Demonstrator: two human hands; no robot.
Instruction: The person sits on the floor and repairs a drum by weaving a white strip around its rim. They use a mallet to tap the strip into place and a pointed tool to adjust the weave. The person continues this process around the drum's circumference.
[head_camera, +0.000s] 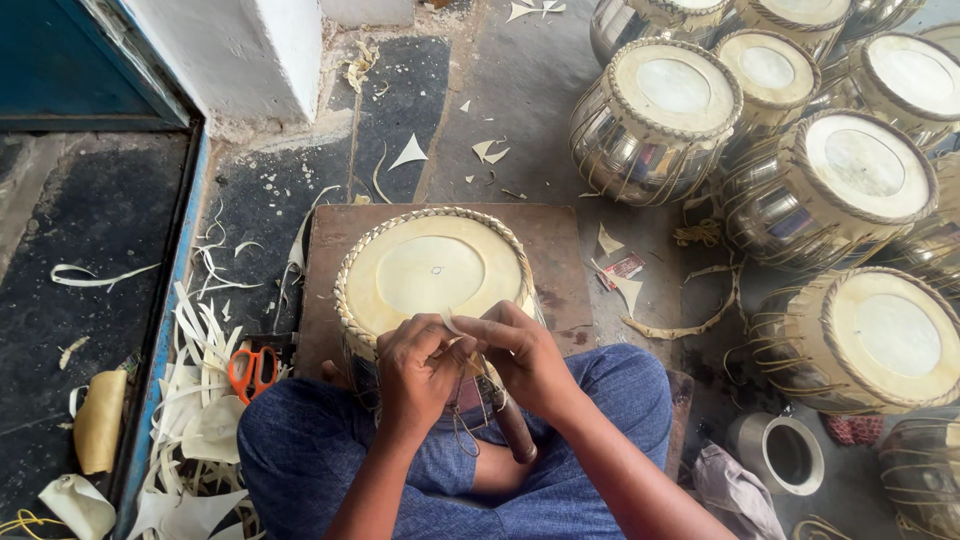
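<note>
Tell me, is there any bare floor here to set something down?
Yes: the dark floor between the white wall and the finished drums, with few scraps. The right is packed with drums; left of the scissors lie heaped strips.

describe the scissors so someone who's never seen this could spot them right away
Start at the brown board that carries the drum in front of the person. Just off its near left corner, by the left knee, the scissors lie on a heap of pale strips. Their orange handles are the only bright colour there.
</note>
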